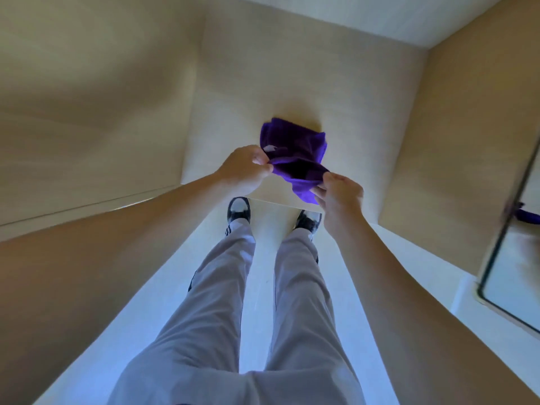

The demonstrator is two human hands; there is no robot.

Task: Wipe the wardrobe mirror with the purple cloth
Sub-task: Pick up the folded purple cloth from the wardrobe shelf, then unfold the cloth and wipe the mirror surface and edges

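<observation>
A purple cloth hangs bunched between both hands in front of a pale wooden panel. My left hand pinches its left edge near a small white label. My right hand grips its lower right edge. The wardrobe mirror, with a thin black frame, stands at the far right edge of the head view and shows a blurred purple reflection of the cloth.
Pale wooden wardrobe panels rise ahead and on both sides. My legs in grey trousers and black-and-white shoes stand on a white floor directly below the hands.
</observation>
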